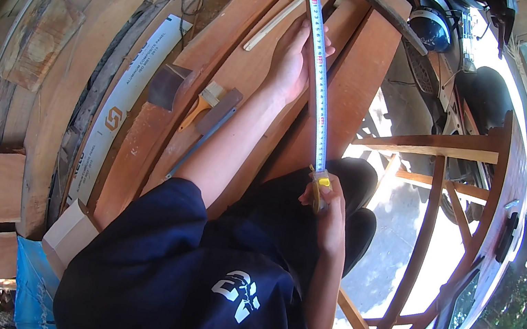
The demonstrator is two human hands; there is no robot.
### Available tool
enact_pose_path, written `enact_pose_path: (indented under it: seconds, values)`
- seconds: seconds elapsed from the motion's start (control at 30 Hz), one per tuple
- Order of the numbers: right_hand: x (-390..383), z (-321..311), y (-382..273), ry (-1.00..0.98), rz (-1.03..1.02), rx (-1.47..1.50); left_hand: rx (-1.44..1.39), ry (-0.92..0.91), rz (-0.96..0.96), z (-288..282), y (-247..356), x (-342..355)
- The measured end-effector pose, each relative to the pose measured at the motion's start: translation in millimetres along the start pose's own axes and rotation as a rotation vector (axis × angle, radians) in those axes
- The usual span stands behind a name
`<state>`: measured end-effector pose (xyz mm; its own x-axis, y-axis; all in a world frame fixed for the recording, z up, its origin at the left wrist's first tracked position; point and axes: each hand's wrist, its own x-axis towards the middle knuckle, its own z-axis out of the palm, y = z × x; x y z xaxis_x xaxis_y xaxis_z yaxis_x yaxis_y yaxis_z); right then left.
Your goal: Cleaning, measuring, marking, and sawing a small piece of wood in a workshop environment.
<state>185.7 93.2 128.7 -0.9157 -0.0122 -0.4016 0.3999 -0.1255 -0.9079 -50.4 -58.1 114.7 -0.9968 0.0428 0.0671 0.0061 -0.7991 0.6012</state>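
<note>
My right hand [330, 214] is closed around the case of a tape measure [322, 180], close to my lap. Its pale blade [319, 108] is drawn out and runs away from me, past the top edge of the view. Farther along, my left hand [294, 65] cups the blade, its thumb on the left side and fingertips showing on the right. Beneath lie long reddish-brown boards [350, 85]. Left of my left forearm are a paintbrush [201, 107], a brown-grey block [220, 110] and a dark sheet [168, 87]. A thin wooden stick [274, 25] lies beyond them.
A white printed panel strip [132, 94] and rough planks [78, 64] lie to the left. At lower left are a blue sheet [35, 287] and a cardboard box [71, 233]. A wooden frame [425, 240] stands on the right, with a motorcycle [480, 96] behind it.
</note>
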Motion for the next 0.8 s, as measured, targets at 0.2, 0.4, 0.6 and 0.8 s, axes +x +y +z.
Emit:
enact_pose_path:
  seconds: [0.2, 0.4, 0.6, 0.8]
  values:
    - [-3.7, 4.0, -1.7, -0.012, 0.018, -0.015, -0.162, 0.012, 0.014, 3.5, 3.2, -5.7]
    - [-5.9, 4.6, -3.5, -0.019, 0.009, -0.035, -0.214, -0.012, 0.014, 5.5, 8.6, -4.6]
    - [-5.8, 2.7, -2.7, -0.022, 0.014, -0.045, -0.211, -0.019, 0.025, 3.9, 9.9, -5.2]
    - [-5.8, 2.5, -3.0, -0.018, 0.021, -0.060, -0.215, 0.003, 0.012, 2.0, 9.2, -5.4]
